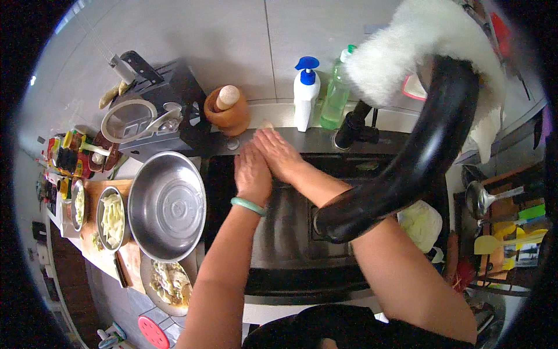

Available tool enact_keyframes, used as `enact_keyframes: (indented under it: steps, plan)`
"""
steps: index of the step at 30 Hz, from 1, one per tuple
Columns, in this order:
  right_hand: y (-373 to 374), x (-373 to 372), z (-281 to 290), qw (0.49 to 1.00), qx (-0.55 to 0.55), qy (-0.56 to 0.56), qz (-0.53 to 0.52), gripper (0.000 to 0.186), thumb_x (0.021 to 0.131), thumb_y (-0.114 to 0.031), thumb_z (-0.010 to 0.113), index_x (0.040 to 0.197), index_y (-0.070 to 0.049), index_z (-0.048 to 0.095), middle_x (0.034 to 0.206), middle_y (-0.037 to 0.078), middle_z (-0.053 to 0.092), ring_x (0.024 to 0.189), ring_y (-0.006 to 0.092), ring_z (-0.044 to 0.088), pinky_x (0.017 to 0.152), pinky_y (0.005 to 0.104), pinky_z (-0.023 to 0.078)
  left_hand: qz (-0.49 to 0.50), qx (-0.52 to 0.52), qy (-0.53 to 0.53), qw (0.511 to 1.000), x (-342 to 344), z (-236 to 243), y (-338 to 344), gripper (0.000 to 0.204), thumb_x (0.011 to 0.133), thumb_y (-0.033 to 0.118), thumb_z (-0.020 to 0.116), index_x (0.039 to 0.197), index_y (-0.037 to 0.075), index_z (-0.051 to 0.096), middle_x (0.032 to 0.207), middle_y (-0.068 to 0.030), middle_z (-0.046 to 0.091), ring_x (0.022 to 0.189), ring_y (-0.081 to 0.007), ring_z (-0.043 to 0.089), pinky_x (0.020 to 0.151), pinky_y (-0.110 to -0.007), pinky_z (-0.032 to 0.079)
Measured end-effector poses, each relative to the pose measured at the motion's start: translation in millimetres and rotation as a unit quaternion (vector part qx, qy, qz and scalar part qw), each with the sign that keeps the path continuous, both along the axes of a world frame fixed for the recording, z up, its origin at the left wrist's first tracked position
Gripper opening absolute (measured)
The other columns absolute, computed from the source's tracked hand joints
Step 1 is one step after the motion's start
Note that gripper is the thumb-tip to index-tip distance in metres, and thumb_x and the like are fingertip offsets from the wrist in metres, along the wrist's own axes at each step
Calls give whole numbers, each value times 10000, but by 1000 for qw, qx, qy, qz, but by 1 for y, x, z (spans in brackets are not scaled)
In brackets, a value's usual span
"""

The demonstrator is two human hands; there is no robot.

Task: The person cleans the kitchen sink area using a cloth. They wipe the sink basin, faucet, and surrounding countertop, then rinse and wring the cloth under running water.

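Observation:
My left hand (252,173), with a pale green bangle (249,206) on its wrist, lies side by side with my right hand (279,153) at the far edge of the black sink (285,227). The two hands touch, with their fingers stretched out flat. I see nothing held in either; the palms are hidden. My right forearm passes beneath the large black curved tap (418,157). Just beyond the left fingertips is a small round metal knob (233,143) on the sink ledge.
Behind stand a wooden mortar (235,120) with pestle, a white pump bottle (306,99) and a green soap bottle (335,96). On the left are a steel bowl (167,203), a dish of pale strips (111,221), a plate of food (150,291) and a knife block (174,87).

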State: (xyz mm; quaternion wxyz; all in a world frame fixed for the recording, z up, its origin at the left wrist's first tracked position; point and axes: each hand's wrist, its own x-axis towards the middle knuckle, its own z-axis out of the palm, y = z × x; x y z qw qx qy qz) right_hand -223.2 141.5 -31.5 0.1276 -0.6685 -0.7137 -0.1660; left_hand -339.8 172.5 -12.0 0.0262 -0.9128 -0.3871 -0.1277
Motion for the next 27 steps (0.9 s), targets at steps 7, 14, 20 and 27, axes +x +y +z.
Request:
enact_keyframes:
  steps: [7,14,20,27]
  plan:
    - [-22,19,15,993,-14,108,53,468,866,-127,392,1323,-27,395,1400,135,367,1324,266,316,1109,382,239,-51,-56,2,997,4,-16,-4,463,866,113,416,1293,-64,399,1335,-209,420,1271,-311,377,1058,-397,297]
    - [-73,45,27,992,-75,100,21,497,863,-70,412,1350,-9,336,1428,166,311,1342,299,278,1115,401,221,-83,-37,25,996,26,25,-52,480,869,121,408,1305,-77,382,1370,-198,393,1286,-309,363,1072,-407,273]
    - [-57,26,16,996,-81,-29,-38,543,856,-128,429,1373,-11,311,1445,164,277,1373,303,204,1127,400,173,-43,-38,-2,998,19,24,-39,443,865,136,420,1269,-45,436,1314,-170,464,1246,-297,406,1051,-409,292]
    - [-13,23,-9,999,-4,-19,-51,540,848,-158,438,1361,-29,331,1445,147,276,1363,290,218,1126,397,171,-4,-86,-13,996,31,38,-11,401,848,127,446,1198,-66,485,1253,-203,508,1203,-310,452,990,-396,369]
